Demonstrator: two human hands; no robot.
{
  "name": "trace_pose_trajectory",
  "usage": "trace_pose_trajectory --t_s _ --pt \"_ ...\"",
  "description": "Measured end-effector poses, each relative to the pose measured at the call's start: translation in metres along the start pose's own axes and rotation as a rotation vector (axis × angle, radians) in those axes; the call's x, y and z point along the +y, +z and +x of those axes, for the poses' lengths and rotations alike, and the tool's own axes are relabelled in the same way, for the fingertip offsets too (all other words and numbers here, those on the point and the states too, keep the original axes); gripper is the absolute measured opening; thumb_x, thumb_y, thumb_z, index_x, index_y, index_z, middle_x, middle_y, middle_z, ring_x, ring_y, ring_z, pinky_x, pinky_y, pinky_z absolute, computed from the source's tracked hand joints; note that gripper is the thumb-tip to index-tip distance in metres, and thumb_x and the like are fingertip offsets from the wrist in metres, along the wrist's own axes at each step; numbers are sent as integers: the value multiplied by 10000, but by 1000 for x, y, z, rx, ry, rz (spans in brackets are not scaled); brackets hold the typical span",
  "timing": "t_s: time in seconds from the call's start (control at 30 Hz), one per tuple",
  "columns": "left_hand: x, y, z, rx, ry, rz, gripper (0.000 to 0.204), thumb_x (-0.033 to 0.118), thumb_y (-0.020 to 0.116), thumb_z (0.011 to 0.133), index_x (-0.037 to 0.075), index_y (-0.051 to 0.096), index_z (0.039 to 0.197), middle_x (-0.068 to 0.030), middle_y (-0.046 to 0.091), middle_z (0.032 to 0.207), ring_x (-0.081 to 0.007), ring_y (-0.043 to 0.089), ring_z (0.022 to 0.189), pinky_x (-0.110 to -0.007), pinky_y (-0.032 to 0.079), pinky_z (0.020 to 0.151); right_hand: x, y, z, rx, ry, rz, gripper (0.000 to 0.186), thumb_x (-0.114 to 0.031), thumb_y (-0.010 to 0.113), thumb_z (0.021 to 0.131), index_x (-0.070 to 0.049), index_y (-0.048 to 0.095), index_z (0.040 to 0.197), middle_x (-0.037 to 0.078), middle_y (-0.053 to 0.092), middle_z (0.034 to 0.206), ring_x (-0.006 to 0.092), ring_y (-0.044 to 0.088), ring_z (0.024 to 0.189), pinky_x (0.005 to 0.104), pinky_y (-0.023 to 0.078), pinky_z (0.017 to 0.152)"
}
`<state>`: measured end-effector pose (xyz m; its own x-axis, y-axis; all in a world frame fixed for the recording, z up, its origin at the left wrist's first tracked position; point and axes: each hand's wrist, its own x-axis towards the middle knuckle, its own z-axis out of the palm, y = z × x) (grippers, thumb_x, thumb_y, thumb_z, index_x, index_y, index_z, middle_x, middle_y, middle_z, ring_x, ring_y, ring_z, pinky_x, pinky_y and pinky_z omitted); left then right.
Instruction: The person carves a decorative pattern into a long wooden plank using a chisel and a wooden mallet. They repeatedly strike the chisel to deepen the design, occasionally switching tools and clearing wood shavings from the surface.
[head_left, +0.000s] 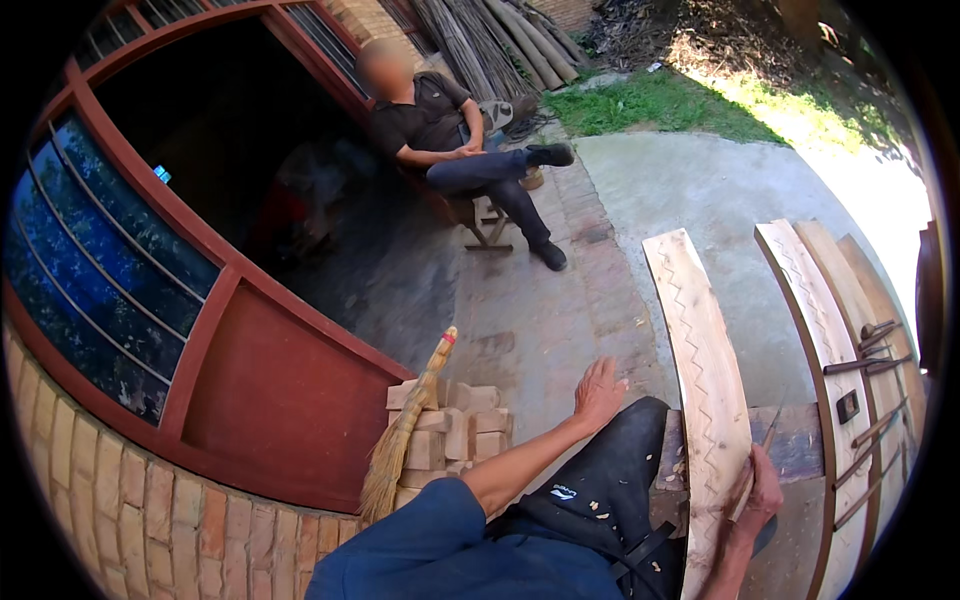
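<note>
A long pale wooden plank [700,330] with a zigzag line along its face lies lengthwise in front of me, over a low worn wooden support [787,440]. My right hand [762,492] is closed at the plank's right edge around a slim pointed tool [771,430]. The tool's narrow tip sticks out past my fingers; I cannot make out its exact kind. Over by my left knee, my left hand [600,393] hangs in the air with its fingers stretched out. It holds nothing and is apart from the plank.
More planks [808,300] stand at the right, one zigzag-marked, with several hand tools [868,365] on them. A straw broom [405,430] leans on stacked wood blocks [440,440] at my left. Ahead, a person [425,125] sits by a red-framed doorway [300,70].
</note>
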<state>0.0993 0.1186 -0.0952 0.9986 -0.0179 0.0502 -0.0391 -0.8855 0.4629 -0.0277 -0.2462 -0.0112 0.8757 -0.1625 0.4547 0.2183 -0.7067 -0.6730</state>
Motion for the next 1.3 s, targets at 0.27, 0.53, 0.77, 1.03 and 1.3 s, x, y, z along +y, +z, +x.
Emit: trace_pose_trajectory --t_s 0.27,0.53,0.77,1.03,1.3 --pt "10 56 -84 -75 -49 -11 866 572 666 1066 -25 444 1653 -311 562 1612 -461 562 1488 -519 464 1237 -7 2 1 2 -40 9 277 16 678 1013 25 775 1273 215 811 1164 390 802 1043 441 630 920" --pt "33 40 -68 -163 -79 -19 898 609 714 1020 -21 482 1616 -310 597 1573 -486 621 1404 -537 529 1153 1 0 0 5 -20 -21 280 -61 649 1059 15 767 1301 198 821 1173 357 810 1056 423 624 943" --pt "31 43 -67 -150 -79 -31 899 607 723 1011 -16 487 1614 -310 596 1574 -485 623 1405 -535 525 1160 -5 -3 2 -1 7 -12 271 -55 649 1063 16 769 1295 196 821 1167 354 809 1051 417 624 944" --pt "30 41 -66 -222 -102 -36 971 628 694 1020 -36 410 1669 -308 520 1660 -485 559 1481 -538 483 1213 -7 -4 3 -5 -7 -15 263 -21 648 1062 34 768 1289 209 819 1190 363 810 1072 425 627 956" --pt "31 43 -66 -171 -93 -34 916 607 724 1008 -20 474 1627 -292 577 1604 -474 602 1436 -528 515 1178 -3 -3 2 -1 -19 -27 262 -33 647 1067 29 770 1290 203 820 1186 364 807 1071 427 626 951"
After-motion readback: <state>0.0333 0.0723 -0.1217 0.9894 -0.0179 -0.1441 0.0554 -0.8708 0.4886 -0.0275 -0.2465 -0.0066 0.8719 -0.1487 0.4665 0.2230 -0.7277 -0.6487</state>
